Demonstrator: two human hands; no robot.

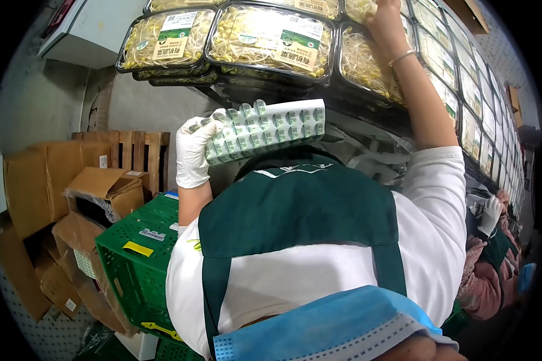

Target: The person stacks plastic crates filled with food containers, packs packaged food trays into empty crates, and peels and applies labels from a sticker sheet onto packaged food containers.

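Observation:
My left hand (194, 150), in a white glove, grips the left end of a folded sheet of round green stickers (271, 129). The sheet hangs in front of my dark green apron. Bare and with a band at the wrist, my right hand (386, 24) reaches over a black tray of bean sprouts (364, 60) at the top; its fingertips are cut off by the frame edge. Left of it stand two more labelled sprout trays, one in the middle (253, 37) and one farther left (153, 37).
Rows of packed trays (488, 120) run down the right side. Beside them works another person in pink sleeves (485, 289). At the left are cardboard boxes (36, 186), a wooden pallet (135, 144) and a green crate (141, 240). A white box (96, 30) stands at the upper left.

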